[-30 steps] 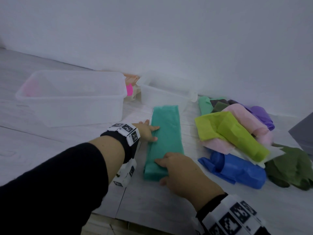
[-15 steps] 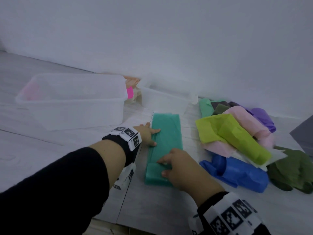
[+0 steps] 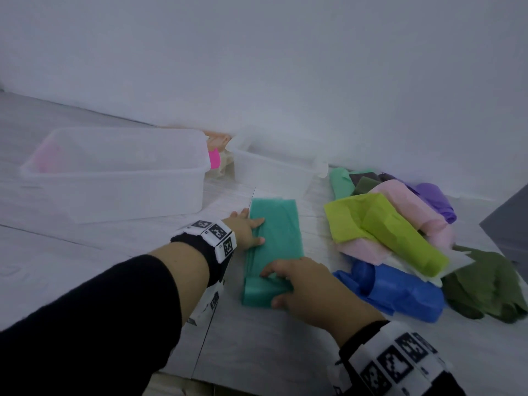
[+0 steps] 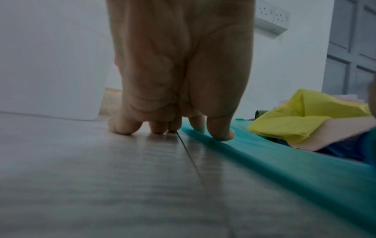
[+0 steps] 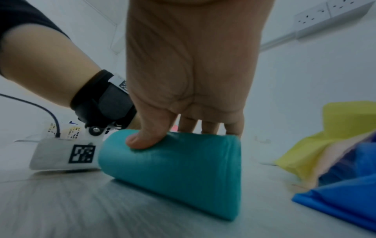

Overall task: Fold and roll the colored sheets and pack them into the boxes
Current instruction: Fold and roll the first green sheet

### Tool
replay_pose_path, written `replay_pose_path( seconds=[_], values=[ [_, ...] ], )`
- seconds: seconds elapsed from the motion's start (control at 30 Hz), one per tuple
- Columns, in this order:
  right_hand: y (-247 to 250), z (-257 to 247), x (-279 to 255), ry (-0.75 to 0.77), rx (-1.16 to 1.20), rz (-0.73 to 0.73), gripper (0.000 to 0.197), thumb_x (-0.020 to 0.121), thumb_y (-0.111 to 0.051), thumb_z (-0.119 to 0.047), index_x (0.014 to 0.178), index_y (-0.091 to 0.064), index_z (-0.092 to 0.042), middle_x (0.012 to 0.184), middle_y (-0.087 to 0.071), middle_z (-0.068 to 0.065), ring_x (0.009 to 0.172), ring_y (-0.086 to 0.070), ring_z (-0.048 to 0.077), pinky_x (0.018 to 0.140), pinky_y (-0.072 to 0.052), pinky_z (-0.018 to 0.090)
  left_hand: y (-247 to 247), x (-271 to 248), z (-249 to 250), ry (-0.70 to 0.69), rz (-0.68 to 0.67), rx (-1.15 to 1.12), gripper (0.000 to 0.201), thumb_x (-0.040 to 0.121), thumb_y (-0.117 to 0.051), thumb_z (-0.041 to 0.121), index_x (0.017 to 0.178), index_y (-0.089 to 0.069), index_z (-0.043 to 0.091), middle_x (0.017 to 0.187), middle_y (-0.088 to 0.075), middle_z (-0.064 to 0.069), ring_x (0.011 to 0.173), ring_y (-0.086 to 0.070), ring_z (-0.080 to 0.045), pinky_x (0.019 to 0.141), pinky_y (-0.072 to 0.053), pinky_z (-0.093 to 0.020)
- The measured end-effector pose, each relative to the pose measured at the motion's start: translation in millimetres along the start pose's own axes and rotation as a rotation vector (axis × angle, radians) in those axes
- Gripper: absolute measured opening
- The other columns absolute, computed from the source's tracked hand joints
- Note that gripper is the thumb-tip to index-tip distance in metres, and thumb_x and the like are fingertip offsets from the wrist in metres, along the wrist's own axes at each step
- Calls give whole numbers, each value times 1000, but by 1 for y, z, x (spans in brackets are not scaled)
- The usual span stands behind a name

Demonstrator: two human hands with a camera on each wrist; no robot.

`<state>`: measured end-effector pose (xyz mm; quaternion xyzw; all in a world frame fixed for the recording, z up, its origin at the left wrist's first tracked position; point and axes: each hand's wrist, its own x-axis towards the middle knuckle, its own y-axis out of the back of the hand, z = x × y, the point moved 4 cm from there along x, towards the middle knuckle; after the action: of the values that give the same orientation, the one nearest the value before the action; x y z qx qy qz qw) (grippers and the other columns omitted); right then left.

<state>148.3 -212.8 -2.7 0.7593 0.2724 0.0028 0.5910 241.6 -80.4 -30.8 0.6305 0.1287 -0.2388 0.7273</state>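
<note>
Currently right hand (image 3: 307,290) curls round the rolled near end of the teal sheet (image 3: 278,232); strip's long axis runs straight away from it. Left hand (image 3: 245,231), fingers flat, pins the left edge just ahead.

We see the teal sheet (image 3: 274,241) folded into a long strip on the floor, its near end rolled; boxes (image 3: 114,172) stand behind.

No readable text anywhere; the wrist bands (image 3: 217,234) carry only black-and-white square marker patterns.
</note>
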Motion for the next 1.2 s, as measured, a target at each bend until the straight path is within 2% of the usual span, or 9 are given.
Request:
replay_pose_path(
  seconds=[0.2,0.3,0.43,0.5,0.63,0.7,0.9,1.1,1.2],
  values=[
    [2,12,3,-44,95,-153,39,94,-54,-30,133,-48,-32,136,-50,0,121,-48,21,103,-37,33,1,-1,1,-9,-7,-4,69,97,-45,44,151,-5,35,158,10,-13,146,4,-35,117,-10,-46],
    [-2,8,12,-50,-47,-205,40,98,-45,-32,138,-44,-31,137,-42,7,124,-38,26,107,-33,39,1,0,0,-14,-6,-4,70,95,-48,45,150,-6,37,158,10,-13,146,3,-34,117,-10,-46],
    [5,-4,19,-80,-99,61,30,93,-54,-24,123,-56,-25,124,-41,6,113,-43,24,95,-38,32,1,1,1,-3,-6,7,70,95,-49,46,150,-7,38,159,10,-12,146,3,-35,118,-10,-47],
    [4,-7,19,-88,-69,63,27,92,-56,-18,119,-58,-21,123,-49,7,111,-50,24,92,-41,29,0,1,1,-5,-7,7,71,95,-49,45,150,-6,38,159,10,-12,146,3,-35,118,-11,-48],
    [1,-5,11,-23,-152,50,56,79,-68,-45,130,-53,-26,123,-45,1,114,-44,21,96,-39,33,0,2,1,-6,-7,4,71,95,-50,45,150,-6,37,158,11,-13,145,4,-36,118,-10,-47],
    [-4,-2,8,-1,-230,68,66,77,-69,-47,136,-44,-30,129,-40,-3,119,-36,20,100,-33,36,-1,3,1,3,-10,21,73,95,-48,46,151,-3,34,158,11,-13,145,4,-36,118,-10,-46],
    [-2,4,13,-6,-116,38,55,84,-66,-34,135,-44,-31,131,-46,-4,121,-39,20,102,-33,37,-3,3,0,7,2,5,61,99,-31,50,151,-3,33,158,10,-14,145,3,-37,118,-8,-49],
    [4,21,11,-41,134,-23,43,85,-66,-30,125,-50,-27,128,-53,-2,114,-50,16,93,-39,26,-3,5,-1,4,4,0,64,97,-43,46,150,-8,39,158,10,-12,145,4,-36,118,-11,-48],
    [6,23,20,-57,122,-37,33,92,-57,-31,124,-54,-23,125,-56,2,112,-52,20,95,-42,30,-3,7,0,-2,4,10,64,96,-44,47,149,-8,41,158,10,-13,145,4,-36,118,-11,-48]
  ],
)
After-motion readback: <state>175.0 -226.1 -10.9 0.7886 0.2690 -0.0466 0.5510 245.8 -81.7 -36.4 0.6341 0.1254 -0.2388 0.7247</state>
